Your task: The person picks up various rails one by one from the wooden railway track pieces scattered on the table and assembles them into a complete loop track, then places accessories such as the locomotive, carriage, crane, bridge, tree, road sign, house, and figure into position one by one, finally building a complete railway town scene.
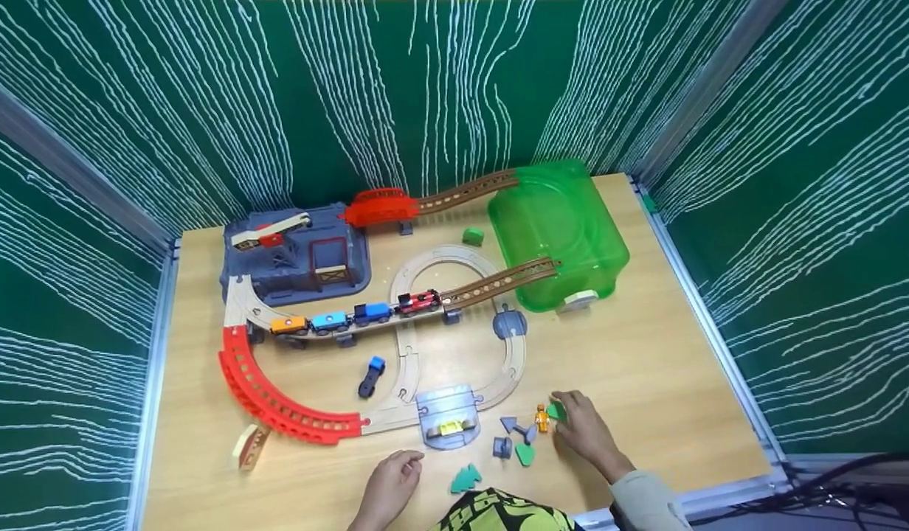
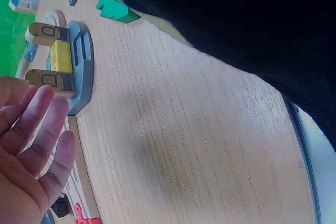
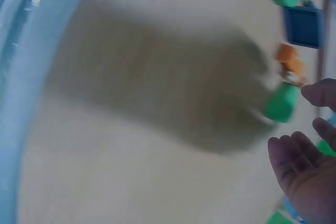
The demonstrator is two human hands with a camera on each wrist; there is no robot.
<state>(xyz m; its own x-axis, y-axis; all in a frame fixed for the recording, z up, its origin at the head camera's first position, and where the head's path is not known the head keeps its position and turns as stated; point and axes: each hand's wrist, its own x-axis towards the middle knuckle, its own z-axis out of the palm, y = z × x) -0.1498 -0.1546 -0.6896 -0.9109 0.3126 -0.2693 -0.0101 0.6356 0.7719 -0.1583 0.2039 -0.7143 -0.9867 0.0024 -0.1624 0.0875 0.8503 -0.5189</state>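
My left hand (image 1: 392,483) hovers at the front of the table, fingers loosely bent with nothing in them. In the left wrist view it lies beside the grey station piece (image 2: 84,72) with a yellow middle. On the right, my right hand (image 1: 583,428) is over a small green tree piece (image 1: 555,411). In the right wrist view the thumb tip is right at that green piece (image 3: 282,103), while the other fingers stand apart from it. An orange toy figure (image 1: 541,419) is beside the green piece. Grey parts (image 1: 519,428) and another green piece (image 1: 524,453) lie to its left.
A wooden track loop (image 1: 517,361) joins red curved track (image 1: 277,405), a grey crane base (image 1: 299,273) and a green tunnel (image 1: 558,221). A train (image 1: 371,313) stands on the raised track. A dark wagon (image 1: 371,376) and teal trees (image 1: 466,478) lie loose.
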